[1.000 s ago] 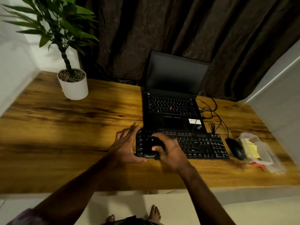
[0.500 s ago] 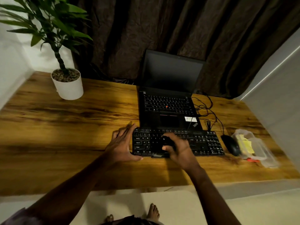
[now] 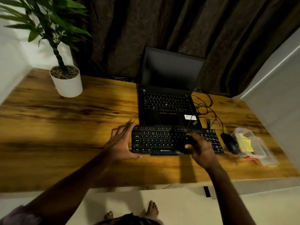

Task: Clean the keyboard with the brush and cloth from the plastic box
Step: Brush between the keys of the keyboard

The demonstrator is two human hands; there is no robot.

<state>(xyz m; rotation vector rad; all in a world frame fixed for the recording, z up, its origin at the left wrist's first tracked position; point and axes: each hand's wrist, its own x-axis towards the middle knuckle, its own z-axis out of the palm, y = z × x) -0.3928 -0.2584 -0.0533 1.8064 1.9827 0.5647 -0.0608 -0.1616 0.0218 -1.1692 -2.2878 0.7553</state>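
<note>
The black keyboard (image 3: 155,140) lies on the wooden table (image 3: 65,130), directly in front of the open laptop (image 3: 168,101), its back edge close against the laptop's front. The left hand (image 3: 121,142) rests against the keyboard's left end, its fingers straight along that short edge and its thumb reaching the front-left corner; it grasps nothing. The right hand (image 3: 203,150) curls its fingers round a dark brush (image 3: 185,143) that sits on the keys right of centre, too blurred for the bristles to show. Just beside the keyboard's right end is a black mouse (image 3: 230,142), then the clear plastic box (image 3: 264,155) holding a yellow cloth (image 3: 246,143). Cables (image 3: 206,108) loop behind the mouse. Broad bare wood stretches left toward a white plant pot (image 3: 67,85) at the far corner.
</note>
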